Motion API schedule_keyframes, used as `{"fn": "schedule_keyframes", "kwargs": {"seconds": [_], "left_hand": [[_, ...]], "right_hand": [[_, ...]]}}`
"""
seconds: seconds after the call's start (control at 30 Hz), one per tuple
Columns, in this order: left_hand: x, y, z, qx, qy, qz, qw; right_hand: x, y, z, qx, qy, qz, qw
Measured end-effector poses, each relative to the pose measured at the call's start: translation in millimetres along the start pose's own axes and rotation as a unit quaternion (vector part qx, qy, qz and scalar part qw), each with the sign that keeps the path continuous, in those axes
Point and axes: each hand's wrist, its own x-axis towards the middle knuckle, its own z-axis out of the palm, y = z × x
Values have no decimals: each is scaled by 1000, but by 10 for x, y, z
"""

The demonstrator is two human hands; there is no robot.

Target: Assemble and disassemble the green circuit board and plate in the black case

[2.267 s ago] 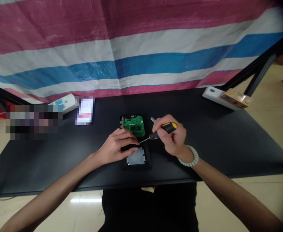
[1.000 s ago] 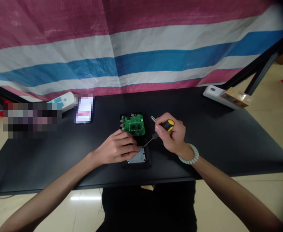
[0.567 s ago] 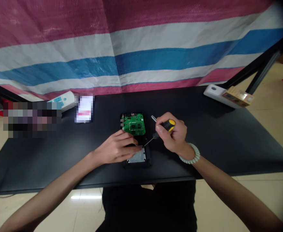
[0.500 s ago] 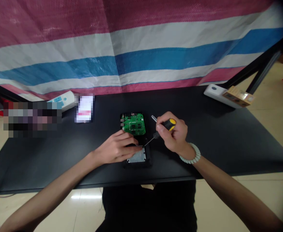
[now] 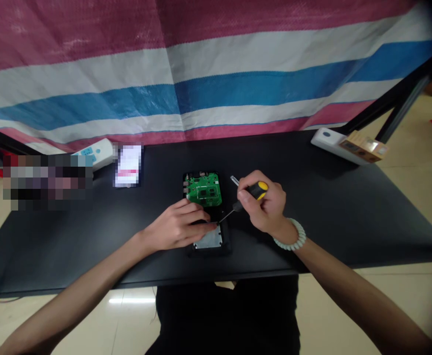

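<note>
My right hand [image 5: 263, 207] is closed round a screwdriver [image 5: 250, 193] with a black and yellow handle. Its thin shaft slants down-left, and the tip touches the top right corner of a grey metal plate [image 5: 209, 240] set in a black case [image 5: 226, 242]. My left hand [image 5: 179, 227] lies on the case's left side, fingers curled over its upper edge beside the screwdriver tip. Just behind the case lies a green circuit board [image 5: 203, 189]. A small silvery object [image 5: 233, 180] rests on the table behind my right hand.
The black table [image 5: 348, 207] runs wide to both sides. A phone [image 5: 128, 165] and a white-blue power strip [image 5: 95, 152] lie at the back left. A white power bank [image 5: 330, 141] with a small cardboard box [image 5: 363, 149] sits at the back right. A striped tarp [image 5: 208, 74] hangs behind.
The screwdriver tip shifted from the plate's top left, by my left fingers, to its top right corner, and the handle turned more upright. My left hand stayed on the case.
</note>
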Motion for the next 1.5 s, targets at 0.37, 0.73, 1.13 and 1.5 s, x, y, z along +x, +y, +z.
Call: {"fn": "schedule_keyframes", "kwargs": {"seconds": [0.37, 0.73, 1.13, 1.5], "left_hand": [[-1, 0, 6, 13, 0, 3, 1000], [15, -7, 10, 22, 8, 19, 1000], [25, 12, 18, 53, 18, 26, 998], [39, 52, 26, 40, 29, -7, 999]], "right_hand": [[7, -17, -2, 6, -18, -15, 1000], [85, -80, 18, 16, -128, -60, 990], [218, 35, 318, -20, -104, -104, 989], [132, 35, 327, -38, -39, -92, 994]]}}
